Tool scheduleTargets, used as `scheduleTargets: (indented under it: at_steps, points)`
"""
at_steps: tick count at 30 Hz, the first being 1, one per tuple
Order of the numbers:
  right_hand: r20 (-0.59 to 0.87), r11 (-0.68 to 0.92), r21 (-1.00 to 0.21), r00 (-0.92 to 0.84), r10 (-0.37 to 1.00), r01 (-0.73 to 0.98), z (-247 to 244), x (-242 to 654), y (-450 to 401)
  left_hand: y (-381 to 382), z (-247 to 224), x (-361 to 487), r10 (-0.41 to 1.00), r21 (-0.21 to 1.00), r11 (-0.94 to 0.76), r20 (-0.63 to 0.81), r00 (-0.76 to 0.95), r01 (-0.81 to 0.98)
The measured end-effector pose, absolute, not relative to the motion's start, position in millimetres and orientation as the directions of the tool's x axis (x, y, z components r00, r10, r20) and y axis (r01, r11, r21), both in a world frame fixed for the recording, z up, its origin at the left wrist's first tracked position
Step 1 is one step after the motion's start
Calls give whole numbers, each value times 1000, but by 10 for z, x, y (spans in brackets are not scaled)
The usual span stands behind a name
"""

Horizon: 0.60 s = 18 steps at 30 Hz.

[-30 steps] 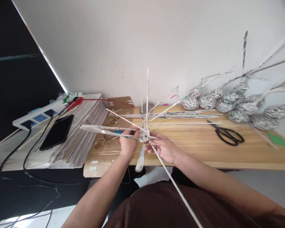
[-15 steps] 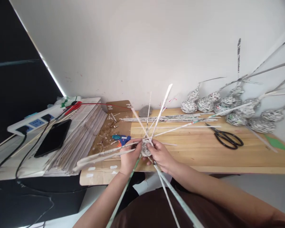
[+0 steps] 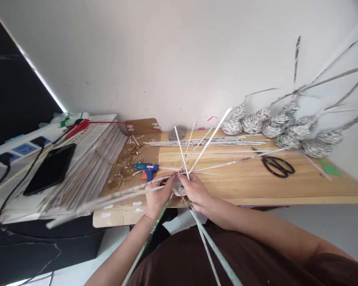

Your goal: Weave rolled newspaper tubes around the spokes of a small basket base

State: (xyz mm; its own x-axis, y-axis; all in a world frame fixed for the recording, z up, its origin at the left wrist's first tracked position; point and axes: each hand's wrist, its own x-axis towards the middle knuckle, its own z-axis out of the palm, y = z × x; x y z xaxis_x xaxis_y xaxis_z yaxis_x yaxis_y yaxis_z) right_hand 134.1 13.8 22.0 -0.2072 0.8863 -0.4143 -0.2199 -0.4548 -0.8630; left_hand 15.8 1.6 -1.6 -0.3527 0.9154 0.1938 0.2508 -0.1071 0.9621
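Observation:
Between my hands is a small round weave of rolled newspaper strips [image 3: 179, 188], with several long paper rods sticking out all round it. My left hand [image 3: 158, 195] grips its left side, fingers closed, with two rods passing out leftward over the hand. My right hand [image 3: 197, 191] is closed at the right side, thumb and fingertips pinching at the top edge close to the left fingertips. A white paper rod [image 3: 211, 138] rises from between the hands toward the wall. A greenish rod [image 3: 216, 248] slants down past my lap. The underside of the weave is hidden.
Behind the hands lies a row of paper rods [image 3: 226, 140]. Woven gourd shapes [image 3: 232, 125] stand along the wall at right, near black scissors [image 3: 277, 165]. A blue glue gun [image 3: 149, 171] rests on cardboard; a phone [image 3: 50, 169] and power strip [image 3: 25, 149] lie on newspapers at left.
My right thumb and fingers have shifted to the weave's top edge, closer to the left fingertips. The upper rods lean differently. The view has turned slightly, moving the table leftward and up.

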Motion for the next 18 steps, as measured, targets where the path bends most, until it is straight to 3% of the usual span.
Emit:
scheduleTargets:
  at_steps: [4,9,11,15,18]
  points:
    - [-425,-465,-864,-214,879,-192,239,1354,148,-26,4,90,955,993,-42,72,-288,109]
    - [-395,-442,-875,-239,887,-197,235,1408,182,-122,157,-239,978,982,108,-76,196,-158]
    - [-399,-456,-869,-275,875,-193,228,1419,190,-129,192,-382,955,962,181,-122,272,-205]
    - [-401,-464,-869,-305,864,-171,214,1411,189,-74,232,-476,946,939,292,-255,199,-182]
    - [-397,-455,-877,-301,867,-153,206,1400,180,-5,251,-379,955,951,283,-269,123,-121]
